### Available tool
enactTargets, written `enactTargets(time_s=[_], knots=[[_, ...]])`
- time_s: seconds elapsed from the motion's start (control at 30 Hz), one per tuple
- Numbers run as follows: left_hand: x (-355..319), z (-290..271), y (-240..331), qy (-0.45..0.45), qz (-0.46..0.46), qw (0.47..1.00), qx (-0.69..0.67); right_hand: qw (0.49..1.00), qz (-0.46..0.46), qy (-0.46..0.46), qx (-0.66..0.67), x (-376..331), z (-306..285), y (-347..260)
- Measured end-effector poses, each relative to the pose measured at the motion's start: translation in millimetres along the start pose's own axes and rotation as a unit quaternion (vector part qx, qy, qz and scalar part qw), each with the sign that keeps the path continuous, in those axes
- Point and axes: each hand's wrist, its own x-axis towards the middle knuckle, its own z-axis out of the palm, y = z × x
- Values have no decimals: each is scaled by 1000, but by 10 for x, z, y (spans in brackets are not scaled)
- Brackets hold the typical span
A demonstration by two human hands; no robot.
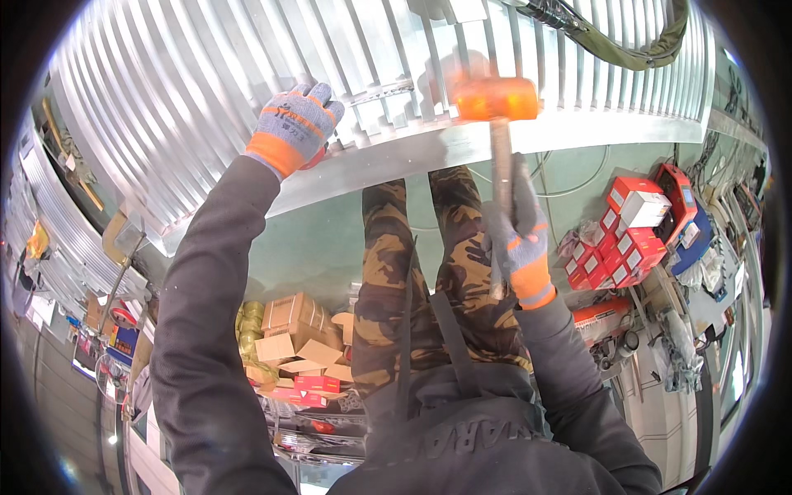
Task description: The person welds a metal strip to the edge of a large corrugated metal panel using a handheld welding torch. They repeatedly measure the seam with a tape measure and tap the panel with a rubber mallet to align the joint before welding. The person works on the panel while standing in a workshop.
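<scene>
A wide ribbed metal panel (346, 49) spans the upper part of the view, its smooth flat rim (412, 157) towards me. My left hand (295, 128), in a grey and orange work glove, is closed near that rim, fingers bent over the ribs. A small red bit shows under its palm; whatever it grips is hidden. My right hand (521, 243), gloved alike, is closed round the wooden handle of a mallet (495, 99). The mallet's orange head, blurred by motion, appears over the panel near its rim, right of my left hand.
A dark green strap or sleeved hose (635, 54) curves over the panel's right end. Red boxes (619, 235) are stacked on the right, beside a red and blue case. Open cardboard boxes (301, 326) sit lower left. Another ribbed panel (62, 219) stands far left. A thin hose lies on the floor.
</scene>
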Motion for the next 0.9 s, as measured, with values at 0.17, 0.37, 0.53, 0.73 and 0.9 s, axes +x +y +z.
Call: enactTargets(time_s=[0.17,0.37,0.53,0.73,0.9], knots=[[-3,-65,19,-8,-3,1000,6,999,13,20,32,-47,80,-43],[-34,-48,5,5,2,1000,-3,997,47,-20,56,52,-69,-125],[11,-64,13,-10,-9,1000,-18,997,15,31,66,32,-40,-89],[-13,-69,10,10,-3,1000,11,996,25,13,89,17,-107,-75],[-39,10,-28,47,5,999,10,991,87,-101,14,-1,-87,-10]])
